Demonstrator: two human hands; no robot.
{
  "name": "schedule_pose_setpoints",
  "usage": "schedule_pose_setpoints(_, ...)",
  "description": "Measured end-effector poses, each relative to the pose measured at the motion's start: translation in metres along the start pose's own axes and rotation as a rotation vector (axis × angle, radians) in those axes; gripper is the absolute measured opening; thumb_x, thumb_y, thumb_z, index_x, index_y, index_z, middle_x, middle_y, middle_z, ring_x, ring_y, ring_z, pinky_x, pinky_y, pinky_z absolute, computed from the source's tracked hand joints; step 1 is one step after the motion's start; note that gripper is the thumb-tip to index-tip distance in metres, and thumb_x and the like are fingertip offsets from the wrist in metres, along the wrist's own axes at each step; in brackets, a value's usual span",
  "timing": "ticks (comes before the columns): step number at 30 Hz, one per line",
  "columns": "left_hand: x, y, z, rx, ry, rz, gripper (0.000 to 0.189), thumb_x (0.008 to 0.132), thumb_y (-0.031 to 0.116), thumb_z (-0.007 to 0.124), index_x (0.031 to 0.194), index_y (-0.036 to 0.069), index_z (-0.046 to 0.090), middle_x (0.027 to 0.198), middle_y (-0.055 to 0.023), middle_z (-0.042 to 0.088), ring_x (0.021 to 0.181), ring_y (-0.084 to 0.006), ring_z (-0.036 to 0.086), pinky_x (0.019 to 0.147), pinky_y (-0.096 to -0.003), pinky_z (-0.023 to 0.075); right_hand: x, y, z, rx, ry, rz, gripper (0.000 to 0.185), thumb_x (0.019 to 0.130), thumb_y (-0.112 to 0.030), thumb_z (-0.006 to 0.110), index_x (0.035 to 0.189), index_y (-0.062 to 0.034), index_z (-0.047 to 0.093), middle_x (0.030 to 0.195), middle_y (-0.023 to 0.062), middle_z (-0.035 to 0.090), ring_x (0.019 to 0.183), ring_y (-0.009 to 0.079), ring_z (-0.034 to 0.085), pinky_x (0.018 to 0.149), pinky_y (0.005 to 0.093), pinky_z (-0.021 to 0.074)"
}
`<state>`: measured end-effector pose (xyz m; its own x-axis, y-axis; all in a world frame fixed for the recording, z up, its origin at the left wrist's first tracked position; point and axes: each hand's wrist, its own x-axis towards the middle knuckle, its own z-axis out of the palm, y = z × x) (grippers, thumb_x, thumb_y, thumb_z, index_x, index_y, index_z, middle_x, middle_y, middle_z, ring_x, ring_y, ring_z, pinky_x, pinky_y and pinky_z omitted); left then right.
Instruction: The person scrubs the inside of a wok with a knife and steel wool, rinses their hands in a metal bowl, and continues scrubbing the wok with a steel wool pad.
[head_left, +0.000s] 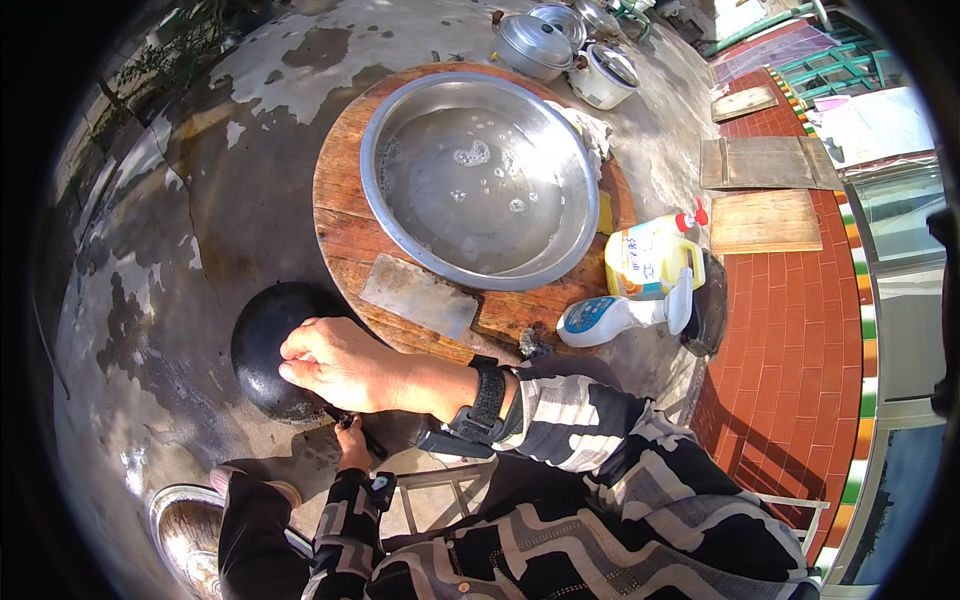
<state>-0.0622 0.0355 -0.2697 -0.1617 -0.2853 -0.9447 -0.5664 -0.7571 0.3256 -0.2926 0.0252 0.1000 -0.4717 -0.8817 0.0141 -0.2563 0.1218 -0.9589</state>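
A black wok (259, 360) is held low over the concrete at the left edge of the round wooden table, its dark, rounded surface facing up. My left hand (352, 444) is closed around its handle. Over the wok is my right hand (322, 364), fingers bent; whether something is pinched under them is hidden. A large metal basin (480, 281) of sudsy water stands on the table (337, 202). Near its front lie a flat grey slab (420, 296) and a steel wool scrubber (535, 343). A white spray bottle (600, 319) lies beside a yellow detergent jug (637, 259).
Lidded metal pots (534, 45) stand on the ground beyond the table. Wooden boards (769, 221) rest on the red-tiled ledge (787, 315) at right. A whitish cloth (589, 131) hangs by the basin's rim. A large metal lid or pan (184, 525) is near my foot at lower left.
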Motion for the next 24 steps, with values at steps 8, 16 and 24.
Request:
schedule_pose_setpoints(8,-0.019,0.022,-0.028,-0.226,-0.233,-0.037,0.042,0.087,0.023,0.066,0.124,0.007,0.055,0.100,-0.0117,0.065,0.081,-0.0266,0.062,0.072,-0.0359,0.0529,0.028,-0.013,-0.003,-0.057,0.120,0.016,0.025,0.082,-0.017,0.063,0.071,0.0050,0.061,0.069,0.0256,0.060,0.069,0.0415,0.061,0.065,0.0461,0.0476)
schedule_pose_setpoints(16,-0.117,0.078,-0.032,-0.176,-0.311,0.133,0.021,0.095,0.018,0.055,0.110,0.005,0.059,0.093,-0.0082,0.063,0.081,-0.0263,0.063,0.070,-0.0410,0.0557,0.070,-0.081,0.002,0.181,0.489,0.011,0.027,0.081,-0.017,0.065,0.075,0.0085,0.060,0.074,0.0286,0.061,0.079,0.0439,0.062,0.070,0.0469,0.0484)
schedule_pose_setpoints(24,-0.165,0.102,-0.050,-0.213,-0.236,0.014,0.028,0.096,0.031,0.058,0.095,0.003,0.052,0.079,-0.0142,0.061,0.067,-0.0290,0.062,0.058,-0.0434,0.0550,-0.053,-0.042,-0.123,0.086,0.392,-0.361,0.033,0.096,-0.018,0.059,0.119,0.0060,0.060,0.111,0.0152,0.068,0.102,0.0185,0.064,0.090,0.0294,0.0492)
